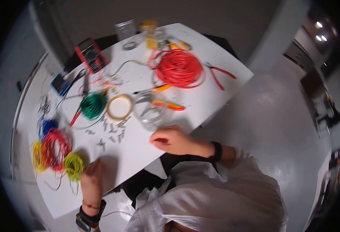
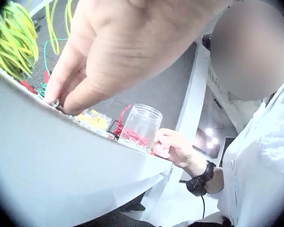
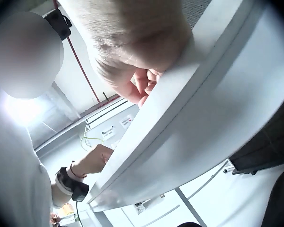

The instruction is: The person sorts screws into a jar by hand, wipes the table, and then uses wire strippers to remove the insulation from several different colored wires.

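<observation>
My left hand (image 1: 92, 179) is low over the table's near left, right beside a yellow-green wire coil (image 1: 73, 166). In the left wrist view its thumb and fingers pinch a small shiny metal piece (image 2: 57, 103) close to the tabletop; most of it is hidden by the fingertips. My right hand (image 1: 173, 140) rests at the near table edge with loosely curled fingers (image 3: 141, 85), nothing showing in them. Just beyond it stands a clear plastic jar (image 2: 141, 124). Several small grey metal pieces (image 1: 113, 138) lie scattered between the two hands.
A tape roll (image 1: 108, 108) and green wire coil (image 1: 92, 105) lie mid-table. Red (image 1: 56, 150), blue (image 1: 46, 127) and yellow (image 1: 38, 156) coils sit left. Behind are a multimeter (image 1: 89, 54), a large red coil (image 1: 179, 69) and red-handled pliers (image 1: 218, 75).
</observation>
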The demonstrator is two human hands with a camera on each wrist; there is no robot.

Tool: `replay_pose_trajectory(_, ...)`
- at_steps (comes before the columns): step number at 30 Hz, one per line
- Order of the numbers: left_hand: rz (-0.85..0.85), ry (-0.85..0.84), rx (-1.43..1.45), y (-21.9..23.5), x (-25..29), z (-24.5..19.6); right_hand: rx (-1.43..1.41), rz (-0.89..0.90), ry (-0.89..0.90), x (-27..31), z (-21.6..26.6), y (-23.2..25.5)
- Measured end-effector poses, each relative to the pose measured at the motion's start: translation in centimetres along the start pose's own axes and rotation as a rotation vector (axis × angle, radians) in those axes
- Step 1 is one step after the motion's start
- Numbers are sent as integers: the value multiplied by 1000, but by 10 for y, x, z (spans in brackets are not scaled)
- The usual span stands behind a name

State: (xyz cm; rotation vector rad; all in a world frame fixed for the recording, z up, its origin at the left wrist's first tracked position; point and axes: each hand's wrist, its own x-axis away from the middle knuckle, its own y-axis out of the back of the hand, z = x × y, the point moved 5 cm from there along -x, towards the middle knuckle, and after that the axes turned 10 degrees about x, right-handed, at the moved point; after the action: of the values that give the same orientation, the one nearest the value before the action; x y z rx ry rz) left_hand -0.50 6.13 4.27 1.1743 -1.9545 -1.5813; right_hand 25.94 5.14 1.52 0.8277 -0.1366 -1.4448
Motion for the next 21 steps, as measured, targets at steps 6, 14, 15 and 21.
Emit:
replay_pose_trajectory(6, -83, -71, -28, -9, -1, 11, -1, -5, 71, 1, -7, -7)
replay_pose_trajectory(14, -170, -321, 87, 25, -25, -53, -164, -36, 74, 0, -1, -16)
replay_pose_trajectory(15, -170, -333, 92, 27, -26, -62, -239, -43, 81, 1, 7, -21)
replay_pose_trajectory(21, -64, -348, 358, 11, -32, -82, -460, 53, 35, -2, 30, -62)
